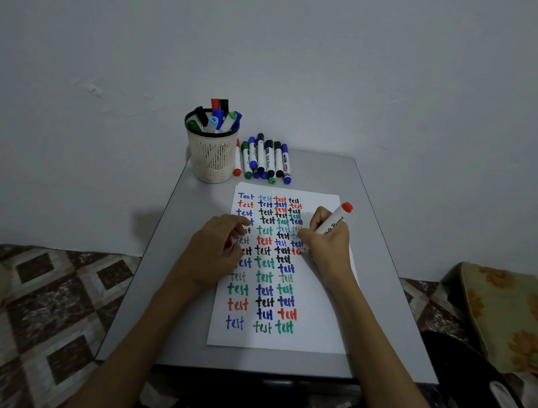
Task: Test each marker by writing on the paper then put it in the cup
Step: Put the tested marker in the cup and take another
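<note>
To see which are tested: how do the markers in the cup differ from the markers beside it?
Pose: markers in the cup stand on end; markers beside it lie flat on the table. Order: markers in the cup are bunched; markers beside it form a row. Both mix red, blue, green, black.

The paper [315,325] is white, w/ columns of "test" in blue, light blue, red, black & green. The pen cup [211,159] is cream w/ a lattice pattern & a black rim; the standing markers [218,116] in it show red, black, blue & green caps. The loose markers [266,159] have white barrels w/ red, green, blue & black caps. The red marker [332,224] in the right hand [326,241] is white w/ black script & a red end; the cap [229,241] in the left hand [213,251] is red too. The floor [41,298] has diamonds in brown, cream & maroon; the cushion [505,309] is beige w/ orange flowers.
</note>
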The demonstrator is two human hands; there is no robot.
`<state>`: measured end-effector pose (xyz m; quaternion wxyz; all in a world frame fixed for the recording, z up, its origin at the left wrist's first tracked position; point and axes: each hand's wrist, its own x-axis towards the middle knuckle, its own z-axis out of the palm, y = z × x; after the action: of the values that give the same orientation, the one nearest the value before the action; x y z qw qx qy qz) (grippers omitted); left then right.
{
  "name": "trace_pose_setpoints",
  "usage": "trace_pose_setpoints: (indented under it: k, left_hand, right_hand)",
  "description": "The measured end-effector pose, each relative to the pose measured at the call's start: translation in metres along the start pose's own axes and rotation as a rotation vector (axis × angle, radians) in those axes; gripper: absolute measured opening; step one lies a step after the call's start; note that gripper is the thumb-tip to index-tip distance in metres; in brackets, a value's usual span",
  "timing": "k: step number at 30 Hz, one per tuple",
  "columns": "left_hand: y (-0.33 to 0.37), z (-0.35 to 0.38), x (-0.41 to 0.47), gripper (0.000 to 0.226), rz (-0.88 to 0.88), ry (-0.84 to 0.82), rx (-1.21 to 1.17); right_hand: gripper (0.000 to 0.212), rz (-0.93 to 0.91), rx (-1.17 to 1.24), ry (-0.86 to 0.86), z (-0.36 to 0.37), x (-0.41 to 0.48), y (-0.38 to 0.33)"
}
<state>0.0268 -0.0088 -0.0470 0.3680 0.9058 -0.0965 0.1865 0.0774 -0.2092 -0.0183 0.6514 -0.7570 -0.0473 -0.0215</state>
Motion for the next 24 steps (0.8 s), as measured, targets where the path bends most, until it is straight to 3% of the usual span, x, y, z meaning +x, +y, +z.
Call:
trace_pose_setpoints:
  k: [24]
  left_hand:
    - [0.0022, -0.0018, -0.0007, 0.043, -0.004, -0.01, 0.004]
  right_hand:
    - [0.031, -0.017, 0.004, 0.055, -0.0016, 0.0002, 0.0037]
